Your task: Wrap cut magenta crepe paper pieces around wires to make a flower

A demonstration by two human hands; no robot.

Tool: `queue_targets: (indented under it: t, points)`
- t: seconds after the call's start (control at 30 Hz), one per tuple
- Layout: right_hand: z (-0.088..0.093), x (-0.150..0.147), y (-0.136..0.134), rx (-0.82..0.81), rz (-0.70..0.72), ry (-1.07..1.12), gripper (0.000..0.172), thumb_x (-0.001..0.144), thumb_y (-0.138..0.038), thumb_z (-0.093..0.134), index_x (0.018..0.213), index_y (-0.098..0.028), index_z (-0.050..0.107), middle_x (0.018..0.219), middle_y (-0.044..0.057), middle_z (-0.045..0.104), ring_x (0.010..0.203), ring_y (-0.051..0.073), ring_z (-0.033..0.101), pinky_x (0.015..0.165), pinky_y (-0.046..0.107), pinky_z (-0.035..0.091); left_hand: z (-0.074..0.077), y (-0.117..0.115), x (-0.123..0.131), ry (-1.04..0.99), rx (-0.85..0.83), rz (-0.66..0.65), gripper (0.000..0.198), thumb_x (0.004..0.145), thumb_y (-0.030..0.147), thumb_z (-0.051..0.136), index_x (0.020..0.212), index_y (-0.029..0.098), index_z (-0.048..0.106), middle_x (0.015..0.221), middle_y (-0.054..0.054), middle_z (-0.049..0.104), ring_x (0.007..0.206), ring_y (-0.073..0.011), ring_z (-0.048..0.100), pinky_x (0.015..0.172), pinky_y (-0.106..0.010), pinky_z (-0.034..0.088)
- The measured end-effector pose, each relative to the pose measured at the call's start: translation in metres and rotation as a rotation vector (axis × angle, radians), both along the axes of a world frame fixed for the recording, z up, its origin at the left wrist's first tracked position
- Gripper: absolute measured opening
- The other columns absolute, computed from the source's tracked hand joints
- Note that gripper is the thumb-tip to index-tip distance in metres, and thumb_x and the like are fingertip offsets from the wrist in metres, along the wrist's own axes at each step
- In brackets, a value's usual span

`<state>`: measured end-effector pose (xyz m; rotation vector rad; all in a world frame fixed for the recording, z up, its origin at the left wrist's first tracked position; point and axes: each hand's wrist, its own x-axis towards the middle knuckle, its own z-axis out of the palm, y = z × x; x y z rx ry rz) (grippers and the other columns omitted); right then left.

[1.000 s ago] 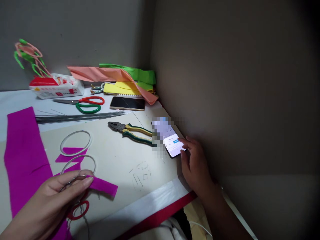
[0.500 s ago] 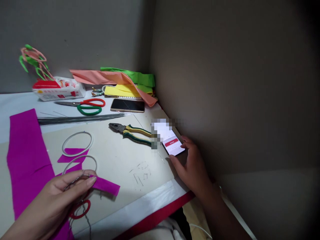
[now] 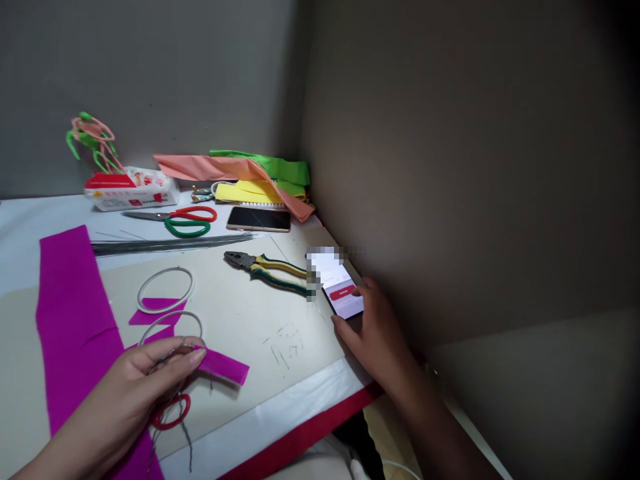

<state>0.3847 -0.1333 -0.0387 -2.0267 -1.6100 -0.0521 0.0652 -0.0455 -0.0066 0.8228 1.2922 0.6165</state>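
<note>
My left hand (image 3: 145, 380), at the lower left, pinches a short magenta fabric strip (image 3: 226, 367) between thumb and fingers. Twisted wire shows in the same grip, and its ends hang below the hand. Under this hand a red loop handle (image 3: 173, 412) is partly visible; the rest of it is hidden. My right hand (image 3: 377, 327) grips the lower end of a lit phone (image 3: 336, 273) at the table's right edge. Its thumb sits by the near left corner, and a fingertip touches the screen beside a red button.
A long magenta cloth (image 3: 75, 320) and two pale rings (image 3: 165, 270) lie at left. Pliers (image 3: 270, 272), scissors (image 3: 187, 221), a wire bundle (image 3: 165, 245) and a dark phone (image 3: 259, 219) lie farther back. A tissue pack (image 3: 133, 190) and coloured fabric strips (image 3: 240, 170) stand along the wall.
The view has shifted slightly, moving the table items right and a little down. A finger of my right hand has moved onto the phone's screen. My left hand keeps its pinch.
</note>
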Motion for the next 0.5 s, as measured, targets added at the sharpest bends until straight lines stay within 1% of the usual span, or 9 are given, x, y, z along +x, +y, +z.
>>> queue_targets:
  t: [0.13, 0.2, 0.23, 0.27, 0.37, 0.43, 0.5]
  points:
    - [0.012, -0.003, -0.006, -0.080, 0.033, 0.038, 0.047, 0.083, -0.034, 0.062, 0.122, -0.013, 0.046, 0.134, 0.023, 0.048, 0.123, 0.036, 0.049, 0.099, 0.053, 0.045, 0.003, -0.001, 0.003, -0.001, 0.017, -0.031, 0.034, 0.052, 0.033, 0.090, 0.079, 0.018, 0.076, 0.071, -0.001, 0.072, 0.066, -0.0118, 0.066, 0.063, -0.013, 0.055]
    - [0.020, -0.002, -0.005, -0.084, 0.068, 0.079, 0.040, 0.088, -0.032, 0.056, 0.123, -0.015, 0.046, 0.132, 0.020, 0.051, 0.123, 0.033, 0.050, 0.100, 0.052, 0.044, 0.004, -0.001, 0.004, 0.008, 0.019, -0.028, 0.035, 0.050, 0.034, 0.091, 0.078, 0.018, 0.076, 0.070, 0.000, 0.071, 0.065, -0.0114, 0.066, 0.063, -0.012, 0.054]
    - [0.024, -0.001, -0.002, -0.061, 0.083, 0.094, 0.035, 0.090, -0.029, 0.052, 0.123, -0.016, 0.047, 0.132, 0.019, 0.052, 0.124, 0.032, 0.050, 0.101, 0.051, 0.044, 0.004, -0.001, 0.004, 0.010, 0.018, -0.025, 0.035, 0.050, 0.034, 0.091, 0.078, 0.018, 0.076, 0.070, -0.001, 0.071, 0.065, -0.0116, 0.066, 0.063, -0.012, 0.055]
    - [0.029, 0.001, 0.003, -0.037, 0.100, 0.100, 0.032, 0.092, -0.027, 0.049, 0.122, -0.017, 0.047, 0.130, 0.018, 0.053, 0.124, 0.031, 0.050, 0.101, 0.051, 0.044, 0.004, -0.001, 0.004, 0.010, 0.018, -0.020, 0.036, 0.049, 0.034, 0.091, 0.077, 0.018, 0.076, 0.070, -0.001, 0.072, 0.065, -0.0119, 0.066, 0.063, -0.012, 0.055]
    - [0.039, 0.006, 0.021, 0.029, 0.078, 0.109, 0.028, 0.091, -0.020, 0.046, 0.119, -0.019, 0.048, 0.123, 0.015, 0.057, 0.117, 0.029, 0.054, 0.097, 0.049, 0.046, 0.002, 0.000, 0.003, 0.012, -0.003, 0.011, 0.039, 0.045, 0.033, 0.092, 0.077, 0.017, 0.077, 0.072, -0.002, 0.073, 0.067, -0.0133, 0.068, 0.064, -0.013, 0.055]
    - [0.041, 0.010, 0.034, 0.051, 0.091, 0.154, 0.027, 0.090, -0.015, 0.044, 0.117, -0.021, 0.048, 0.116, 0.013, 0.059, 0.111, 0.027, 0.057, 0.094, 0.046, 0.048, -0.001, 0.001, 0.001, 0.020, -0.027, 0.033, 0.041, 0.043, 0.031, 0.093, 0.078, 0.017, 0.077, 0.072, -0.002, 0.074, 0.068, -0.0144, 0.068, 0.064, -0.014, 0.056]
    - [0.038, 0.014, 0.045, 0.058, 0.111, 0.192, 0.028, 0.089, -0.013, 0.042, 0.115, -0.021, 0.048, 0.116, 0.012, 0.059, 0.112, 0.025, 0.057, 0.096, 0.045, 0.048, -0.002, 0.002, 0.000, 0.018, -0.038, 0.049, 0.040, 0.044, 0.030, 0.093, 0.079, 0.018, 0.077, 0.072, -0.002, 0.074, 0.068, -0.0147, 0.069, 0.064, -0.014, 0.056]
